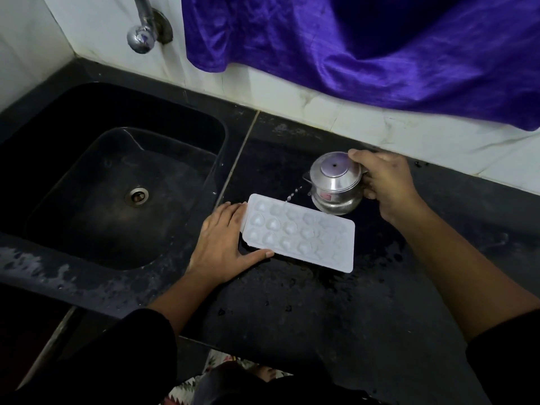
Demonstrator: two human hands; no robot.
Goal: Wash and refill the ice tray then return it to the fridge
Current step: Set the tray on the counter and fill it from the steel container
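A white ice tray [304, 233] with heart-shaped cells lies flat on the dark counter, right of the sink. My left hand [222, 244] rests against the tray's left end, fingers straight along its edge and thumb laid along the near side. My right hand [385, 185] grips a small lidded steel jug [336, 182] tilted to the left, just behind the tray. A thin stream of water [293, 194] falls from the jug's spout into the tray's back row.
A black sink [111, 182] with a metal drain lies to the left, under a chrome tap [143, 33] on the white wall. Purple cloth [365, 45] hangs above the counter's back. The counter [350, 302] is wet with scattered drops.
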